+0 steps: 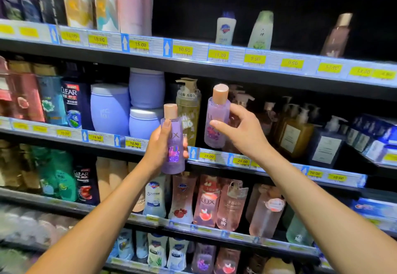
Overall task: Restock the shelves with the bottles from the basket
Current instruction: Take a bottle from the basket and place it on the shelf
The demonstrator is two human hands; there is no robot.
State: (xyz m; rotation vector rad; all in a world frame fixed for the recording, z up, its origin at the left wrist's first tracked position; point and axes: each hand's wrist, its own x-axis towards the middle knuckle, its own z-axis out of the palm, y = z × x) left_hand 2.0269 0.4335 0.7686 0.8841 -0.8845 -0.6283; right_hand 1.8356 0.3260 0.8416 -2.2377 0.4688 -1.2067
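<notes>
My left hand [162,146] grips a purple Lux bottle [175,144] with a rose-gold cap, held upright in front of the middle shelf's edge [214,155]. A second, paler purple Lux bottle [216,121] with the same cap is pinched between thumb and fingers of my right hand [240,129], slightly tilted and level with the middle shelf. Both bottles are at the shelf's front, beside a yellow pump bottle [189,110]. The basket is out of view.
The top shelf [236,56] holds only three spaced bottles on its right half, with dark space around them. Lilac jars [129,106] stand left of my hands, amber pump bottles [294,131] right. Lower shelves are packed with pink and white bottles.
</notes>
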